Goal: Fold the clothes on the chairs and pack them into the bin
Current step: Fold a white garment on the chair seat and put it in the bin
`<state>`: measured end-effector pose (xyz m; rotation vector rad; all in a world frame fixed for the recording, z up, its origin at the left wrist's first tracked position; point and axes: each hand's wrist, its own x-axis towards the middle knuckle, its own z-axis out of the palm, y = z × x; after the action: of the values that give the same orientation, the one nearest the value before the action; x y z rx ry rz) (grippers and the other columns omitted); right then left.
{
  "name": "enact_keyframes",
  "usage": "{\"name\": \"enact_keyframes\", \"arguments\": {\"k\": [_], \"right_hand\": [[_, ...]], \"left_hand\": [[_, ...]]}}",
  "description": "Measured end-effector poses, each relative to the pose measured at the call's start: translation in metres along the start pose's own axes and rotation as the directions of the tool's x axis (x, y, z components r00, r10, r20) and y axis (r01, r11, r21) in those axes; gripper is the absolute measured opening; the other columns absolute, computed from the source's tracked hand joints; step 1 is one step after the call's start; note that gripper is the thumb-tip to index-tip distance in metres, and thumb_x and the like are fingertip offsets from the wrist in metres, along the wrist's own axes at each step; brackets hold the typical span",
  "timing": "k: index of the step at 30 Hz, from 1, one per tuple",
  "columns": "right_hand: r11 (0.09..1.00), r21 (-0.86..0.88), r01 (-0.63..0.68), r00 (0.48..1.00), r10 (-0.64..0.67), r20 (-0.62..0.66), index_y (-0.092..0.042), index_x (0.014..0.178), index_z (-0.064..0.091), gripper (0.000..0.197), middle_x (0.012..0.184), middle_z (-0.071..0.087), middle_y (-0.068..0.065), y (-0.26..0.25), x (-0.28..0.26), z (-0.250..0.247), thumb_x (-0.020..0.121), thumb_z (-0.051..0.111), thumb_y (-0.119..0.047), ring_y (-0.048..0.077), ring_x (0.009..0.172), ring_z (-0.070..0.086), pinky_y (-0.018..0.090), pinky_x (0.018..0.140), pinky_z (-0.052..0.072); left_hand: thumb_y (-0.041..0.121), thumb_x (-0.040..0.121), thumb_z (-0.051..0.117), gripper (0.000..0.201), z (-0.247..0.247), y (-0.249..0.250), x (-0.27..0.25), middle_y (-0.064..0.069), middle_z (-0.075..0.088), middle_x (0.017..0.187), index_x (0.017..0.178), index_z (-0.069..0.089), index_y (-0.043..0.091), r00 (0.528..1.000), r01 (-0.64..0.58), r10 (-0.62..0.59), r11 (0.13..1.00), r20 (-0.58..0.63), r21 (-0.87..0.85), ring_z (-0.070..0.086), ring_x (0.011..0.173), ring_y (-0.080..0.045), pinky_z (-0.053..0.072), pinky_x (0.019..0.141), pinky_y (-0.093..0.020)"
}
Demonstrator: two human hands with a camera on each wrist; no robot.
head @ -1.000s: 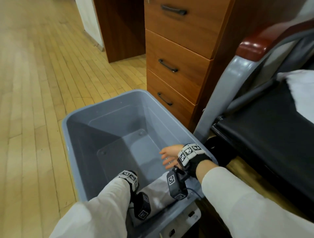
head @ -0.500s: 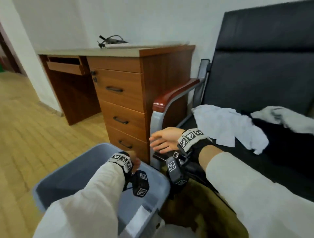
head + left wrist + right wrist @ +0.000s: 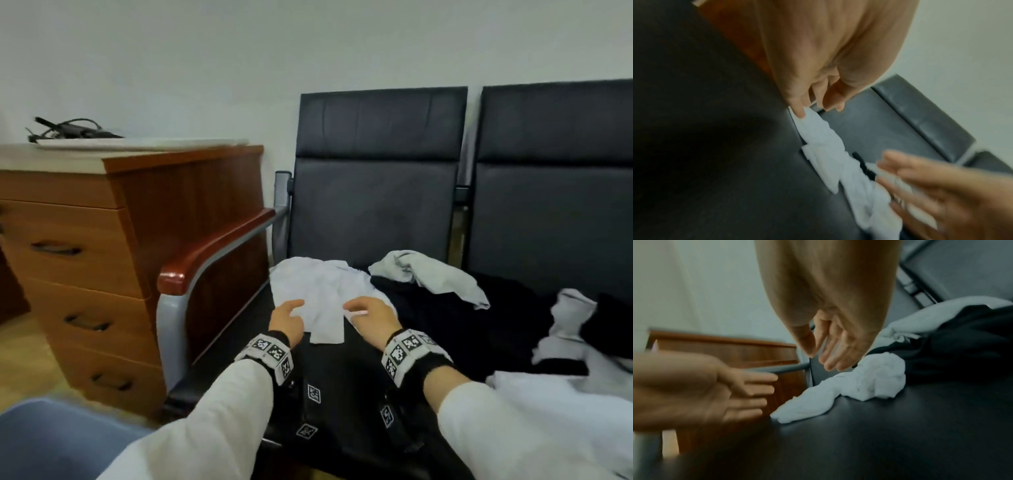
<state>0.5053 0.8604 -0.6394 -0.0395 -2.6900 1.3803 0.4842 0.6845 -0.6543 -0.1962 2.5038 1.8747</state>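
Note:
A crumpled white garment lies on the left black chair seat. My left hand hovers at its near left edge with relaxed fingers, and one fingertip touches the cloth. Just right of it, my right hand is spread over the garment's near right part, fingers straight above the cloth, holding nothing. A grey garment and a black one lie further right. The grey-blue bin sits on the floor at lower left.
More white and black clothes cover the second chair seat on the right. A red-topped armrest stands between the seat and a wooden drawer cabinet. Cables and a flat white item lie on the cabinet top.
The view swung up from the bin to the chairs. Both hands left the bin and moved up and right to the white garment on the seat.

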Motion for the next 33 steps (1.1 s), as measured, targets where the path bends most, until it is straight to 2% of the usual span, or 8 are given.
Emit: {"name": "enact_keyframes", "arguments": {"k": [2,6,11,17,25,28,30,33], "right_hand": [[0.974,-0.188,0.126,0.99,-0.11,0.091,-0.017,0.122,0.061,0.038,0.128,0.058,-0.001,0.005,0.01,0.004,0.088,0.049,-0.004,0.017,0.117,0.054,0.019,0.096,0.039],[0.841,-0.474,0.259,0.925,-0.076,0.371,-0.014,0.146,0.034,0.06,0.146,0.042,0.008,0.013,0.023,0.022,0.091,0.057,-0.023,0.025,0.13,0.044,0.033,0.11,0.033],[0.798,-0.559,0.226,0.921,0.012,0.389,-0.014,0.139,0.044,0.06,0.135,0.051,0.009,0.011,0.018,0.023,0.086,0.064,-0.032,0.026,0.122,0.05,0.031,0.101,0.04],[0.831,-0.535,0.153,0.939,0.047,0.341,-0.02,0.119,0.062,0.033,0.125,0.06,0.004,0.015,-0.007,0.014,0.087,0.059,-0.025,0.023,0.113,0.057,0.024,0.088,0.041],[0.827,-0.553,0.095,0.956,0.079,0.283,-0.022,0.106,0.057,0.042,0.107,0.035,0.002,0.02,-0.038,0.005,0.073,0.076,-0.04,0.024,0.103,0.052,0.033,0.089,0.049],[0.93,-0.357,0.088,0.995,-0.064,0.08,-0.02,0.095,0.058,0.025,0.101,0.041,0.001,0.017,-0.038,0.001,0.077,0.071,-0.032,0.023,0.099,0.053,0.025,0.081,0.046],[0.994,-0.028,0.104,0.99,-0.106,-0.093,-0.018,0.078,0.056,0.012,0.085,0.052,-0.003,0.014,-0.038,-0.007,0.082,0.066,-0.022,0.015,0.081,0.055,0.016,0.067,0.041],[0.943,0.327,0.069,0.986,-0.016,-0.163,-0.019,0.075,0.054,0.012,0.071,0.059,0.001,0.013,-0.037,-0.019,0.085,0.06,-0.02,0.014,0.067,0.053,0.023,0.058,0.042]], "left_hand": [[-0.009,0.087,0.04,0.058,0.018,-0.007,0.012,-0.011,0.039,0.144,0.141,0.038,0.012,0.999,-0.051,0.049,0.983,0.02,0.174,0.04,0.131,-0.029,0.034,0.111,-0.035],[0.019,0.087,0.058,0.071,0.029,-0.029,0.029,-0.013,0.038,0.145,0.146,0.02,0.014,0.98,-0.065,-0.029,0.89,0.198,0.452,0.043,0.129,-0.03,0.036,0.108,-0.036],[0.029,0.081,0.067,0.076,0.029,-0.035,0.036,-0.002,0.04,0.144,0.147,0.029,0.023,0.988,-0.095,0.0,0.796,0.158,0.597,0.039,0.132,-0.025,0.034,0.11,-0.032],[0.035,0.075,0.072,0.033,0.025,-0.034,0.027,-0.005,0.068,0.111,0.104,0.07,0.02,0.986,-0.092,0.003,0.844,0.167,0.528,0.062,0.104,-0.022,0.049,0.093,-0.032],[0.035,0.085,0.061,0.036,0.029,-0.021,-0.014,-0.005,0.063,0.111,0.111,0.062,0.011,0.929,-0.266,0.083,0.828,0.361,0.493,0.058,0.1,-0.018,0.046,0.092,-0.027],[0.014,0.093,0.054,0.007,0.027,0.007,-0.031,-0.007,0.055,0.082,0.091,0.057,0.008,0.911,-0.303,0.208,0.923,0.356,0.237,0.052,0.069,-0.009,0.041,0.066,-0.022],[0.012,0.089,0.059,0.015,0.02,0.025,-0.038,-0.005,0.049,0.061,0.076,0.052,0.012,0.905,-0.295,0.279,0.956,0.32,0.003,0.044,0.048,-0.005,0.035,0.054,-0.023],[0.02,0.08,0.073,0.021,0.012,0.039,-0.042,0.002,0.056,0.065,0.095,0.059,0.017,0.893,-0.357,0.326,0.933,0.311,0.046,0.049,0.053,-0.006,0.04,0.054,-0.018]]}}
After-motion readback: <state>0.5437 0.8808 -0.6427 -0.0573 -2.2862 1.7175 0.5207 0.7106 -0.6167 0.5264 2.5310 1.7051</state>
